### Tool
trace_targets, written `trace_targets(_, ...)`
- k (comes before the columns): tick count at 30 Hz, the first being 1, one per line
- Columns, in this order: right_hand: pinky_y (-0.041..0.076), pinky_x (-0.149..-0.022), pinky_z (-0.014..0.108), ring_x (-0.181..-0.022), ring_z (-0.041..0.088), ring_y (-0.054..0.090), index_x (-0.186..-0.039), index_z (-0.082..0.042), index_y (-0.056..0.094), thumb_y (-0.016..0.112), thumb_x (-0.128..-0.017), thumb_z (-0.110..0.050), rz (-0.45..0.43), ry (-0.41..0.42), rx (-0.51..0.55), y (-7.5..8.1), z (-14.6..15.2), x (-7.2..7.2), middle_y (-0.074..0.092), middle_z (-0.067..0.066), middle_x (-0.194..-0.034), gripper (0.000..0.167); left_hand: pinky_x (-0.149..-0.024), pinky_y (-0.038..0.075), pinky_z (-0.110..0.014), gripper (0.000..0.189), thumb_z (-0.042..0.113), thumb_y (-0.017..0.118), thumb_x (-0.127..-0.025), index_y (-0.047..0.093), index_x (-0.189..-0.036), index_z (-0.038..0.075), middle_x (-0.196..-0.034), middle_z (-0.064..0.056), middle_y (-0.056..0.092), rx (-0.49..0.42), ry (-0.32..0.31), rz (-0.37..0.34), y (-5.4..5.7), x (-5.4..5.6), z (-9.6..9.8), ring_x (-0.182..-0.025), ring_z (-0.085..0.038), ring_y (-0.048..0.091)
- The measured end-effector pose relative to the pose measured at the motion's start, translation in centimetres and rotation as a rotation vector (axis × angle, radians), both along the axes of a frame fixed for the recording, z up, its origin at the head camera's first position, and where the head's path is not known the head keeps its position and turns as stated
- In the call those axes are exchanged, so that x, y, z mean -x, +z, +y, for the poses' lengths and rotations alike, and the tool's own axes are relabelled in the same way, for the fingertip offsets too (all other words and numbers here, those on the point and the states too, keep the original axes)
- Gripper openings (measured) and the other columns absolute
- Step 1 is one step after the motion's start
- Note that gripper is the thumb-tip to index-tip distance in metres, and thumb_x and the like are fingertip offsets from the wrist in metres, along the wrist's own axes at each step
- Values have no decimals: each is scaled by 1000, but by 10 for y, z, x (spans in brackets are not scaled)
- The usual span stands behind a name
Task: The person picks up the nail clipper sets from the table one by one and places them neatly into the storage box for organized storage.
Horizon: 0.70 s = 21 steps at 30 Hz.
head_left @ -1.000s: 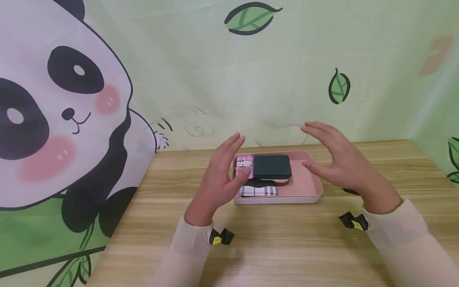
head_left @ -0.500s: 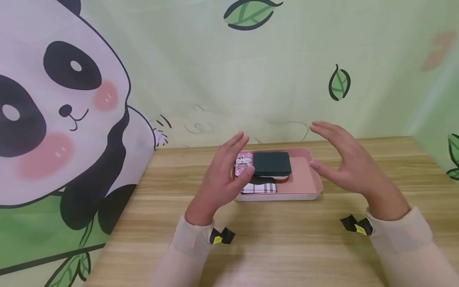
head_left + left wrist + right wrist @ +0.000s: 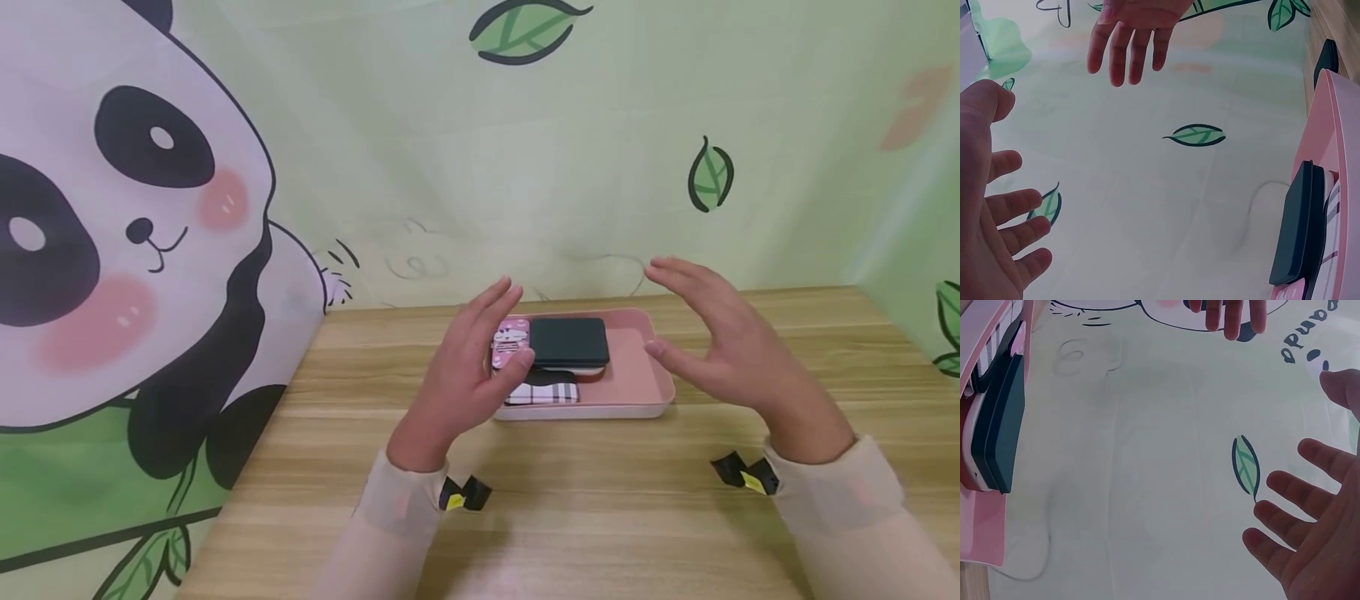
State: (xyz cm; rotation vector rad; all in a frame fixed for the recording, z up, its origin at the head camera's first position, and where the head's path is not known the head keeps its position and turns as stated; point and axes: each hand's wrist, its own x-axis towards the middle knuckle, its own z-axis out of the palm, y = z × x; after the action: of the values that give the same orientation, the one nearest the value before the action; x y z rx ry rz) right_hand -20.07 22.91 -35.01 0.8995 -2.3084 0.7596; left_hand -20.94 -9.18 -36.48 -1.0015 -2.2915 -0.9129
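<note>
A pink tray (image 3: pixel 633 358) stands near the back of the table. In it a dark green flat case (image 3: pixel 568 340) lies on a pale, reddish-edged item, beside a pink cat-print item (image 3: pixel 510 335) and a black-and-white plaid item (image 3: pixel 553 392). My left hand (image 3: pixel 465 371) is raised over the tray's left end, fingers straight and thumb apart, covering part of the pink item. My right hand (image 3: pixel 731 350) hovers at the tray's right end, its thumb overlapping the rim. Neither hand holds anything; both wrist views show spread fingers.
A dark flat object (image 3: pixel 1327 62) lies on the table beyond the tray in the left wrist view; my right hand hides it from the head view. Behind the wooden table (image 3: pixel 592 508) hangs a pale green cloth (image 3: pixel 570 167) printed with a panda and leaves.
My right hand has shifted slightly to the right, covering the dark object beside the tray. The head view has tilted a little; the tray and its contents stay put.
</note>
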Motion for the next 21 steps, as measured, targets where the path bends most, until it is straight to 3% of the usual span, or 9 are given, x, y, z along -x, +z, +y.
trace_targets(7,38,-109,58,-141,33,40,-152,-17,44,76,-80,-17,-15,-12,-8,1,0,3,44,10,-155,79,-115,34,-55,67,52,44,-100,35,-157,18,-163,-4,31,-3,-11,-10,-3,1,2,-148,-23,31)
trace_targets(15,39,-105,63,-140,34,40,-153,-20,42,75,-84,-20,-76,-72,-33,0,-1,5,43,10,-155,77,-115,34,-56,70,60,38,-100,35,-156,18,-163,-4,31,13,0,-24,-4,2,3,-148,-23,31)
trace_targets(21,38,-106,64,-140,36,40,-152,-18,44,74,-87,-24,-97,-114,-37,-2,0,9,44,12,-154,72,-114,34,-56,65,46,50,-99,36,-156,19,-163,-3,30,27,3,-38,-5,2,4,-148,-25,32)
